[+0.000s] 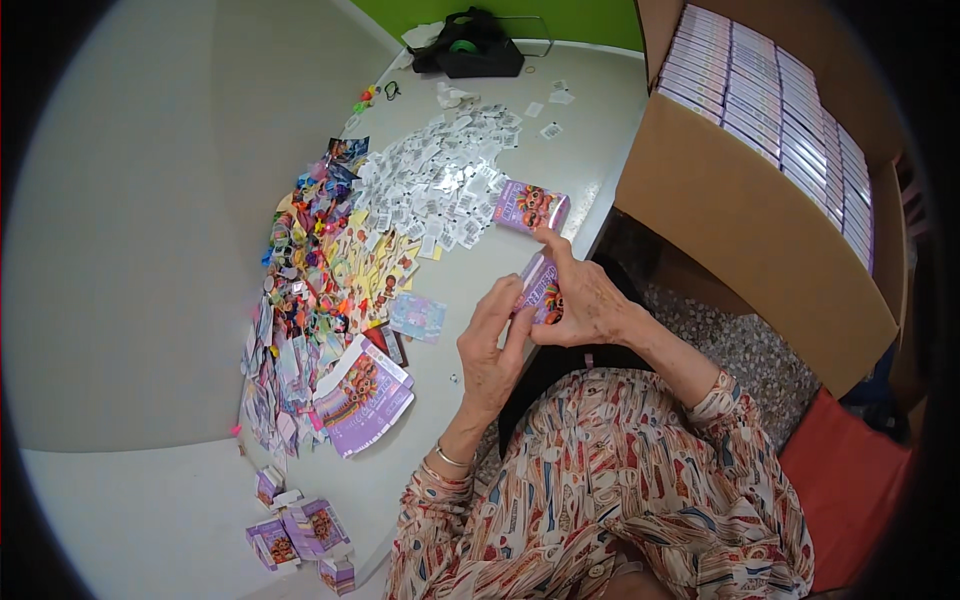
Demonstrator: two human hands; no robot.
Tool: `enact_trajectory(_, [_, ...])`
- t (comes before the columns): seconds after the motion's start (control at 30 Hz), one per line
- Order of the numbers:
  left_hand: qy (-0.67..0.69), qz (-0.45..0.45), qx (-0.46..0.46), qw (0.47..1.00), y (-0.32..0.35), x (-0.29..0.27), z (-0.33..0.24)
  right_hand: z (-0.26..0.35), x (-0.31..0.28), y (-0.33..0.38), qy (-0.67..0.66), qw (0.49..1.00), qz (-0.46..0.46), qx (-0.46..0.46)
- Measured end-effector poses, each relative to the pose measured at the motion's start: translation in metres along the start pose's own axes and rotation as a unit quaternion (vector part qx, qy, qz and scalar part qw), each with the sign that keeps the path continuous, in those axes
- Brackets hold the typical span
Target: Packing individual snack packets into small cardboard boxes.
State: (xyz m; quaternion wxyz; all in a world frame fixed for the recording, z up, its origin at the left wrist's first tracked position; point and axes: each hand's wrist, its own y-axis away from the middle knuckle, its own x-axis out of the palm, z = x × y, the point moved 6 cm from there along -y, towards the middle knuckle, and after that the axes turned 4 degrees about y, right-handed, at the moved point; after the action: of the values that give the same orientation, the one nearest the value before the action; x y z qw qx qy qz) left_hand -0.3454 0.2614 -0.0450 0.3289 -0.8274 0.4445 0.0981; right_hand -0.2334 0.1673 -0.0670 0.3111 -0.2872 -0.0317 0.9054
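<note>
Both my hands hold one small purple printed box (pixel 541 290) above the near edge of the white table (pixel 590 160). My left hand (pixel 490 350) grips its lower left side with fingers along the edge. My right hand (pixel 585 300) covers its right side, the index finger raised over the top end. A second closed purple box (pixel 530 206) lies on the table just beyond my hands.
A pile of small white slips (pixel 440 180), a heap of colourful small toys (pixel 310 260) and flat purple box blanks (pixel 362 395) spread along the table. A large cardboard carton (pixel 740 220) packed with purple boxes stands at right. A black bag (pixel 470 45) sits far back.
</note>
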Motion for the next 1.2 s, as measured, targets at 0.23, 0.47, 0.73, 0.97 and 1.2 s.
enact_trajectory(0.23, [0.274,0.027,-0.287,0.917,-0.003,0.0,0.029,0.01,0.006,0.004,0.113,0.988,-0.02,-0.102])
enact_trajectory(0.47, [0.22,0.036,-0.266,0.938,0.0,-0.001,0.028,0.014,0.005,0.008,0.128,0.985,-0.006,-0.119])
enact_trajectory(0.73, [0.067,0.058,-0.198,0.976,0.006,0.002,0.014,0.009,0.006,0.011,0.128,0.985,0.009,-0.114])
enact_trajectory(0.97, [-0.17,0.044,-0.012,0.984,0.019,0.018,-0.019,0.005,0.012,0.013,0.135,0.982,-0.009,-0.133])
enact_trajectory(1.2, [-0.106,0.067,-0.113,0.986,0.025,0.007,0.003,0.015,0.016,0.01,0.165,0.975,0.027,-0.147])
